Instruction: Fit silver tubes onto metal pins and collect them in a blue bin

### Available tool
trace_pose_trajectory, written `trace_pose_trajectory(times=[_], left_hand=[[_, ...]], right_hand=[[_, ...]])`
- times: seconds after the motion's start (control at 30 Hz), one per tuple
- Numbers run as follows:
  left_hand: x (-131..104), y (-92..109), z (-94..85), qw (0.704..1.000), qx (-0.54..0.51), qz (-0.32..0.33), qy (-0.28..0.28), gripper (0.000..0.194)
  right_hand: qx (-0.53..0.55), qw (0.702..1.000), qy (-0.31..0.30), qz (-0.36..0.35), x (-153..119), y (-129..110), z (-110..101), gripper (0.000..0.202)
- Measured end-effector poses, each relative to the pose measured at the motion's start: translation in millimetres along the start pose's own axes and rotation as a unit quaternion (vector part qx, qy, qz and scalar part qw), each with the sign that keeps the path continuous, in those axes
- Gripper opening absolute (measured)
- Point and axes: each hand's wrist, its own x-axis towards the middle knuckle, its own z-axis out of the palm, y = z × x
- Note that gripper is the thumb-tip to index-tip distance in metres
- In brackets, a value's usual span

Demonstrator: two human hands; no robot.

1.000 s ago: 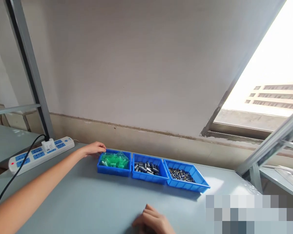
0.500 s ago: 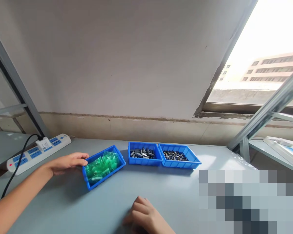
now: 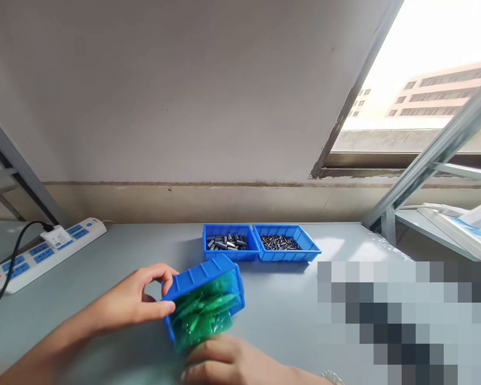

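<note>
My left hand grips the left end of a blue plastic bin, its thumb and fingers on the bin's wall. The bin is lifted and tilted on its side, its mouth facing me. Inside is a clear plastic bag of green pieces, hanging down over the lower side. My right hand is at the bag's lower edge with bent fingers. Its fingertips are blurred and partly hidden, so I cannot tell whether it holds the bag.
Behind stand two blue bins: one with dark and silvery metal pieces, one with small screw-like parts. A white power strip with a black cord lies at left on the grey table. Metal frame bars rise on both sides; the lower right is pixelated.
My left hand has moved the bin rightward and nearer, tipping it from upright onto its side. The green bag has slumped toward its low side. My right hand has come up to the bag.
</note>
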Motion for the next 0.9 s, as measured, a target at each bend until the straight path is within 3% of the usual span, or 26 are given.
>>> trace_pose_trajectory(times=[0.1,0.23,0.37,0.47,0.6,0.9], left_hand=[[4.1,5.9,13.4,0.999,0.021,0.031,0.038,0.015],[3.0,-2.8,17.0,0.987,0.08,0.122,0.068,0.014],[2.7,-14.7,13.1,0.92,0.199,0.326,0.083,0.018],[3.4,-19.0,10.6,0.87,0.267,0.4,0.106,0.026],[1.2,-19.9,5.0,0.858,0.281,0.409,0.133,0.027],[-5.1,-22.9,-16.6,0.909,0.111,0.316,0.249,0.018]], right_hand=[[0.002,0.997,0.017,0.072,-4.1,0.2,-7.7,0.033],[-0.012,0.996,0.019,0.083,-5.5,3.8,-7.4,0.034],[-0.119,0.991,0.019,0.057,-6.0,12.7,2.7,0.03],[-0.167,0.984,0.016,0.053,-7.8,16.4,6.7,0.032],[-0.159,0.985,-0.011,0.063,-10.0,16.7,7.0,0.031],[-0.024,0.997,0.021,0.067,-9.5,10.4,-2.8,0.037]])
